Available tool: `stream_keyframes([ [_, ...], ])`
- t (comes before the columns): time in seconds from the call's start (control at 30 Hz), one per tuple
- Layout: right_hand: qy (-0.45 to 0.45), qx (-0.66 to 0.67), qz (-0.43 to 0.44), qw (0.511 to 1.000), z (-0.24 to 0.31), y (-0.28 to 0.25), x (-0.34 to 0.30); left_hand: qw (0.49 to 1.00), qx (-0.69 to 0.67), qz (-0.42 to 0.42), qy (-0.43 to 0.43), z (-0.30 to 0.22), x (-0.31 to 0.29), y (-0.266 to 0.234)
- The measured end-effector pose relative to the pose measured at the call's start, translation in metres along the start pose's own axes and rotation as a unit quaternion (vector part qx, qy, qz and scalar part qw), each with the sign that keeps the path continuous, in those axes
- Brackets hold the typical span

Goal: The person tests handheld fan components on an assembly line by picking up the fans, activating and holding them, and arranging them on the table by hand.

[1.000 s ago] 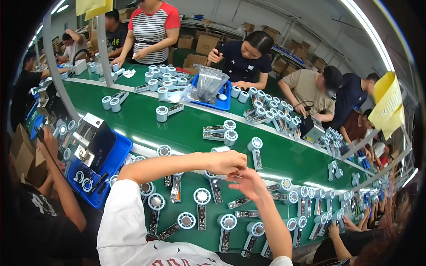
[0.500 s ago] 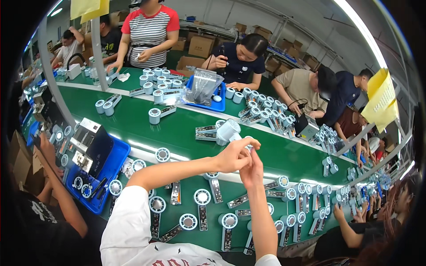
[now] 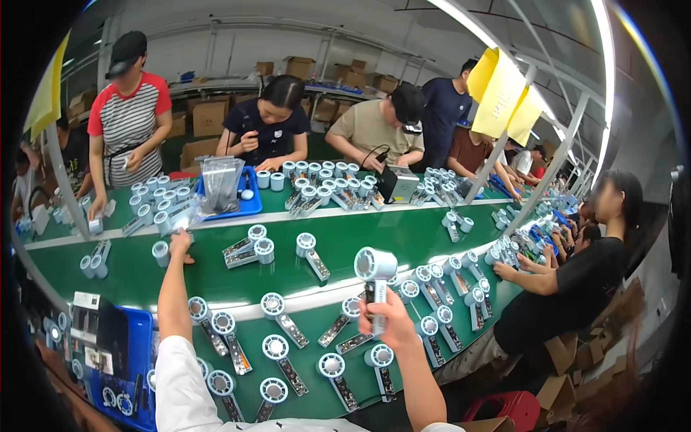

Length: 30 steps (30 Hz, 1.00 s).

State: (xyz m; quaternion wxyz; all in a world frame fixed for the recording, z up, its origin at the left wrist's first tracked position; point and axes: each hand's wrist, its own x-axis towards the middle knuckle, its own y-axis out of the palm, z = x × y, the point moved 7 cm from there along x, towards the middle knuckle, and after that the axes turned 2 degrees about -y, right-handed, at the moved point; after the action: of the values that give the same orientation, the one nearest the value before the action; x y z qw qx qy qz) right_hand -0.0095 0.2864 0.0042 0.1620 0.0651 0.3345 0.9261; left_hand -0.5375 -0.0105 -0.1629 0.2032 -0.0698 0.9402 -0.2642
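Note:
My right hand (image 3: 392,319) is closed round the handle of a pale blue handheld fan (image 3: 376,265), raised upright above the green work surface with its round head on top. My left hand (image 3: 181,245) is stretched far forward to the left, over the far edge of the belt. Its fingertips meet a whitish, blurred thing at the far row, and their grip cannot be made out. Just left of that hand stands another fan head (image 3: 161,252). Several half-assembled fans (image 3: 275,348) with exposed circuit boards in their handles lie on the near bench.
A green belt (image 3: 338,248) runs across, with fans on it. At left, a blue tray (image 3: 141,338) holds a dark box and parts. Beyond the belt are another blue tray (image 3: 250,201), a boxy metal device (image 3: 398,185) and seated co-workers. A person in black stands at right.
My hands, close together before, have parted: the left has reached out to the far left, the right now holds up the fan. The view has turned to the right.

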Motion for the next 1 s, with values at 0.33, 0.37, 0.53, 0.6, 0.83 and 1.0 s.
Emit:
stream_keyframes([
  [0.33, -0.057, 0.128, -0.017, 0.990, -0.017, -0.031, -0.045, 0.914, -0.025, 0.021, 0.406, -0.062, -0.132, -0.066],
  [0.37, -0.070, 0.121, -0.008, 0.990, -0.018, -0.030, -0.044, 0.916, -0.020, 0.013, 0.400, -0.061, -0.148, -0.073],
  [0.53, -0.085, 0.111, 0.032, 0.990, -0.029, 0.002, -0.054, 0.892, -0.181, 0.209, 0.358, -0.051, -0.295, -0.091],
  [0.6, -0.085, 0.113, 0.049, 0.989, -0.035, 0.023, -0.058, 0.848, -0.248, 0.340, 0.323, -0.038, -0.360, -0.089],
  [0.83, -0.026, 0.138, 0.122, 0.982, -0.059, 0.036, -0.077, 0.752, -0.319, 0.506, 0.278, 0.027, -0.474, -0.056],
  [1.0, -0.026, 0.157, 0.108, 0.981, -0.063, 0.033, -0.081, 0.734, -0.315, 0.530, 0.285, 0.043, -0.528, -0.020],
])
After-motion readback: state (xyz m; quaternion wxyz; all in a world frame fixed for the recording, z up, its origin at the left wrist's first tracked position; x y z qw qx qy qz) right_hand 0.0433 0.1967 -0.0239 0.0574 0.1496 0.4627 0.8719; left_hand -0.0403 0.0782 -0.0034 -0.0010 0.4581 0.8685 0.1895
